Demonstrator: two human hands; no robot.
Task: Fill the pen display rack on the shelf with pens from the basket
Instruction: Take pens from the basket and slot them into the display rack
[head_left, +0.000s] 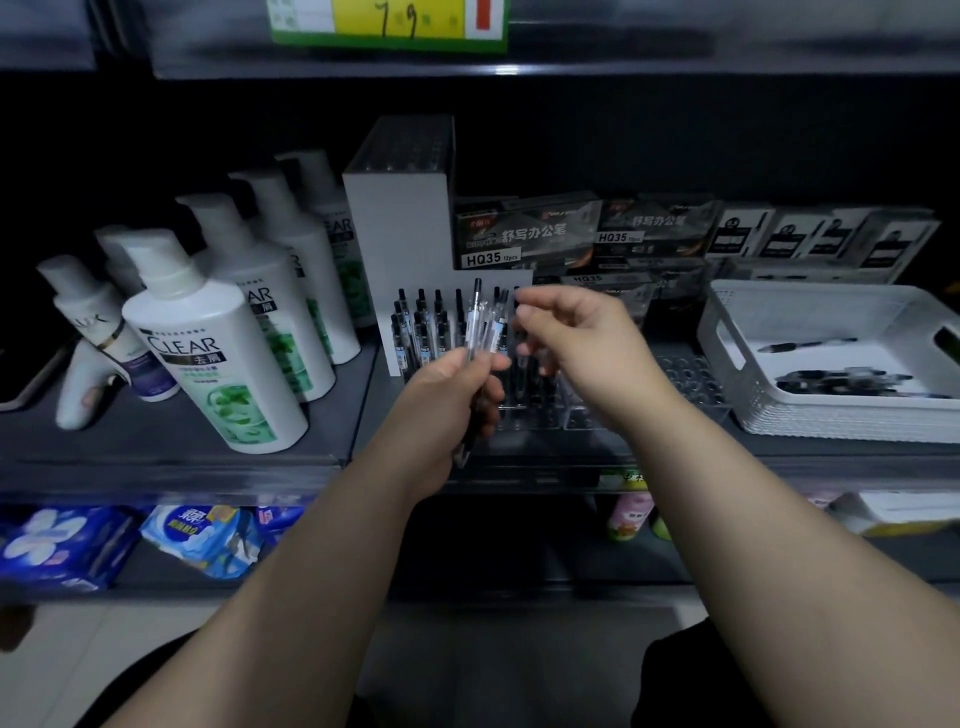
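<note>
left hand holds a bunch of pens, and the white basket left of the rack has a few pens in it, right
No: the head view shows the white basket to the right of the rack, not the left. The left hand does hold a bunch of pens.

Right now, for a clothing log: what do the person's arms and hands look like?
The left hand and right hand are bare: no gloves, no rings that show. Both forearms are bare too, with no sleeve, watch or bracelet in view.
</note>
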